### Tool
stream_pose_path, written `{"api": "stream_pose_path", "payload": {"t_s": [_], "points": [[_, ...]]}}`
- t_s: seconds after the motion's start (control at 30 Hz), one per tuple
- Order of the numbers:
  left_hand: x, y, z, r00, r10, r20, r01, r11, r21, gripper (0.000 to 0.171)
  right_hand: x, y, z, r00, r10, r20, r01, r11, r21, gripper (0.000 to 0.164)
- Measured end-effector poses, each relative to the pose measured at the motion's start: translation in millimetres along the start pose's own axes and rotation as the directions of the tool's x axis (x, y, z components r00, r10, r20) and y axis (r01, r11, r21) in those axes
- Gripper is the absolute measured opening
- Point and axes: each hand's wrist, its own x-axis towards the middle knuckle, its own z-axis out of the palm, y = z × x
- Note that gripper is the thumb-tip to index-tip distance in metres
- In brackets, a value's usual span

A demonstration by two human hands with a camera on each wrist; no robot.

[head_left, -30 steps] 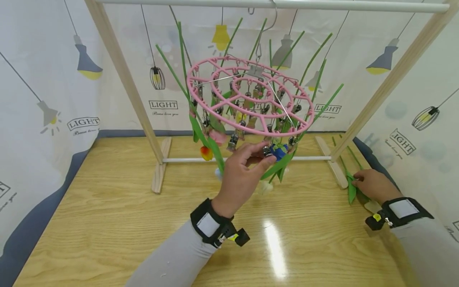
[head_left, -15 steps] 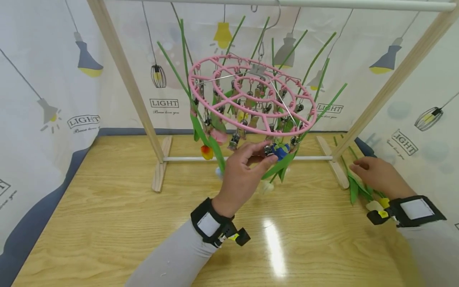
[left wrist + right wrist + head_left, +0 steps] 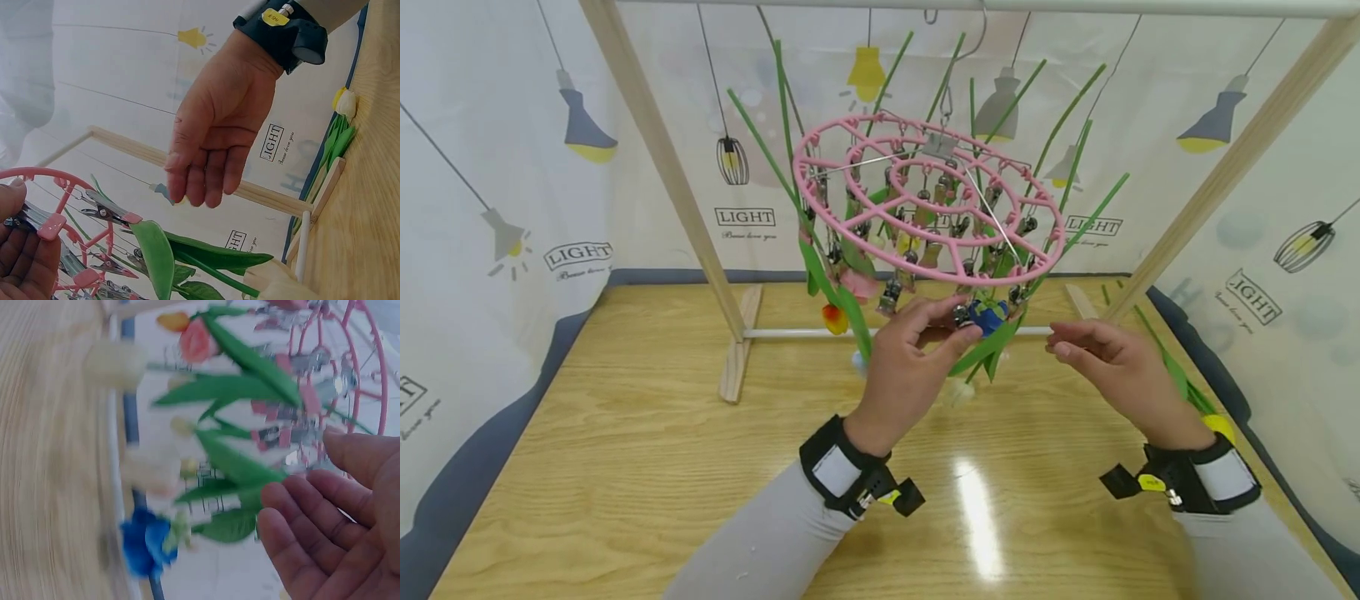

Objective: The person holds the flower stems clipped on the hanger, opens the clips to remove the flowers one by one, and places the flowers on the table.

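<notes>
A round pink clip hanger (image 3: pixel 958 277) hangs from a stand, with artificial flowers clipped head-down around it. With thumb and fingertips my left hand (image 3: pixel 898 371) pinches one metal clip (image 3: pixel 962 316) at the hanger's front; in the left wrist view its pink tip (image 3: pixel 51 227) shows. A blue flower (image 3: pixel 989 316) hangs just right of those fingertips. My right hand (image 3: pixel 1120 375) is in the air right of the hanger, fingers loosely bent, holding nothing. The right wrist view shows its fingers (image 3: pixel 319 519) beside hanging green leaves (image 3: pixel 234 462).
The stand has a white top bar (image 3: pixel 1075 7), wooden posts (image 3: pixel 681 167) and a low crossbar (image 3: pixel 790 334). Tulips with a yellow head (image 3: pixel 1220 427) lie on the wooden table (image 3: pixel 625 483) at the far right. Lamp-printed cloth (image 3: pixel 475 350) encloses the table.
My right hand has lifted off the tulips at the right and moved left toward the hanger, carrying nothing. My left hand keeps pinching the clip in the same place.
</notes>
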Motion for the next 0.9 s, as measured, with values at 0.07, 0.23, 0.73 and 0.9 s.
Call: {"api": "stream_pose_path", "payload": {"t_s": [0.07,0.23,0.73,0.9], "points": [[-0.3,0.0,-0.1,1.000,-0.001,0.000,0.001,1.000,0.000,0.040,2.1,-6.7,9.2,1.000,-0.025,0.006,0.024,0.997,0.073,0.035],[-0.7,0.5,-0.6,1.000,-0.009,0.007,0.009,1.000,0.001,0.041,9.2,-10.8,31.3,0.999,-0.030,0.037,0.021,0.977,0.214,0.041],[1.4,2.4,-2.7,0.999,-0.034,0.009,0.034,0.999,-0.028,0.038,21.5,-9.4,67.9,0.993,-0.016,0.119,-0.052,0.834,0.549,0.031],[0.6,2.6,-3.6,1.000,-0.028,0.011,0.028,0.999,-0.023,0.038,17.9,-9.9,71.3,0.993,-0.016,0.121,-0.058,0.808,0.586,0.023]]}}
